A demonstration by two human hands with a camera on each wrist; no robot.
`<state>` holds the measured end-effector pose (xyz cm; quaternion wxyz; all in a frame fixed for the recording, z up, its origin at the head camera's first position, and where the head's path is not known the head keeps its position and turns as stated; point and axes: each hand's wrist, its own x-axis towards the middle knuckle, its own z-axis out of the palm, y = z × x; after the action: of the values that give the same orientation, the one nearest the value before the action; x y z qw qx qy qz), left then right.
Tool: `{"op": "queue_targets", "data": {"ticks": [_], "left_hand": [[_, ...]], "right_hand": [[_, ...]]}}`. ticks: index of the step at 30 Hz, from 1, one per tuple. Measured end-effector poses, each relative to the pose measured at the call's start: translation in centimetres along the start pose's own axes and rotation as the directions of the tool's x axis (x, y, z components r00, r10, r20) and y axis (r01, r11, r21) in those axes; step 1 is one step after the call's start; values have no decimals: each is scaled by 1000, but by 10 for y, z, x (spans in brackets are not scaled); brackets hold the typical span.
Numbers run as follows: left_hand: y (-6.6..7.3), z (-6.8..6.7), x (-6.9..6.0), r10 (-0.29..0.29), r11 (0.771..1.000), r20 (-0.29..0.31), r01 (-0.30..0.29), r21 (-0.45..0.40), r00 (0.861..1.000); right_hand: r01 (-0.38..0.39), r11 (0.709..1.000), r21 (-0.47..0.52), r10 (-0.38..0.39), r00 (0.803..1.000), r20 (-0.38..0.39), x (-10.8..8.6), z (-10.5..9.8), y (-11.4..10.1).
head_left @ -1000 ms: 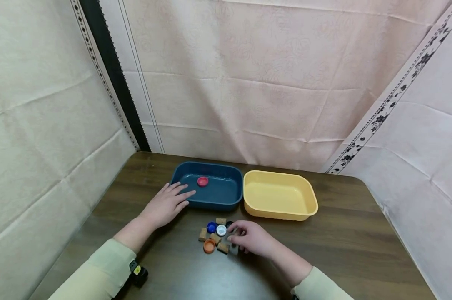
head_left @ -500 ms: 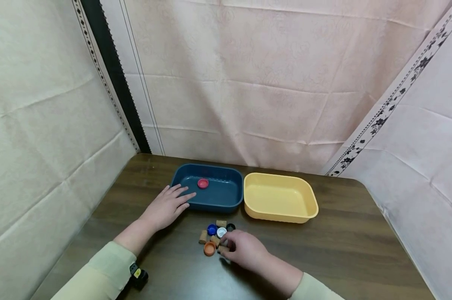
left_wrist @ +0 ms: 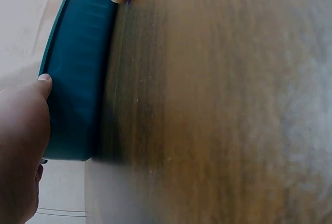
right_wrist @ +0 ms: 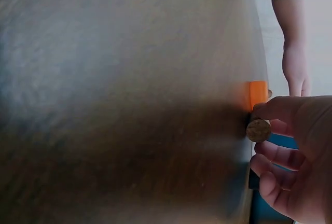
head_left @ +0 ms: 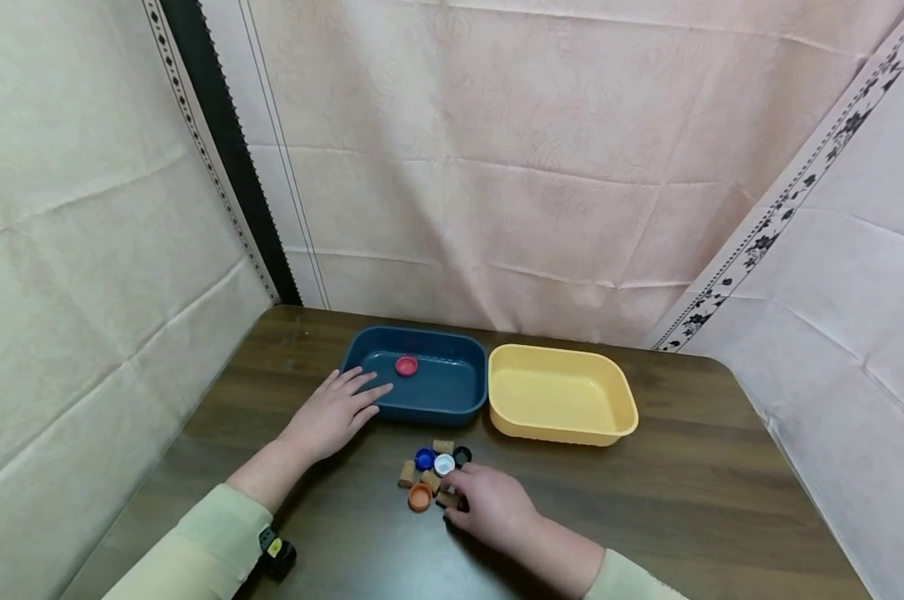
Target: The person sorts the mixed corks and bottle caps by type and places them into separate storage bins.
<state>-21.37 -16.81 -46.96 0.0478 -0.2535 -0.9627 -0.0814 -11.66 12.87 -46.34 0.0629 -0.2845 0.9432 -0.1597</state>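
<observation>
My right hand (head_left: 495,506) has thumb and fingers around a cork (right_wrist: 258,130), whose round end faces the right wrist view. Beside it lies a cluster of bottle caps: an orange cap (head_left: 419,497), a blue cap (head_left: 425,459), a white cap (head_left: 444,465) and a black cap (head_left: 462,456). More corks (head_left: 407,474) lie among them. My left hand (head_left: 330,415) rests with spread, straight fingers over the left rim of the dark blue tray (head_left: 452,414); in the left wrist view its thumb touches the rim. Inside that tray sits a red cap (head_left: 407,367).
A yellow tray (head_left: 564,435) stands right beside the blue one, toward the back of the wooden table (head_left: 691,492). Pale cloth (head_left: 481,167) hangs behind the table and along both sides. A black wrist device (head_left: 277,554) sits at my left cuff.
My right hand has moved down and left from beside the black cap to the cork at the cluster's lower right, uncovering the black cap. My left hand stays on the blue tray.
</observation>
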Motion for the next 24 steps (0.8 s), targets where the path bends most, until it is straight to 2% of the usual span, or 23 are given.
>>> {"op": "queue_targets", "data": {"ticks": [6,12,19,22,24], "left_hand": [[0,-2,0,-2,1000,8,2,1,1000],[0,-3,1,-4,1000,7,4,-3,1000],[1,-3,1,-10,1000,19,11,-8,1000],[1,-4,0,-12,1000,19,12,-8,1000],[1,-4,0,-13,1000,21,14,-10,1000]], "right_hand": [[18,997,-70,-19,1000,-10,-1,3,-1],[12,998,-62,-14,999,-31,-1,3,-1],[-31,998,63,32,999,-17,-1,1,1],[-74,986,149,74,997,8,0,-3,2],[-108,968,226,103,994,34,1,-6,1]]}}
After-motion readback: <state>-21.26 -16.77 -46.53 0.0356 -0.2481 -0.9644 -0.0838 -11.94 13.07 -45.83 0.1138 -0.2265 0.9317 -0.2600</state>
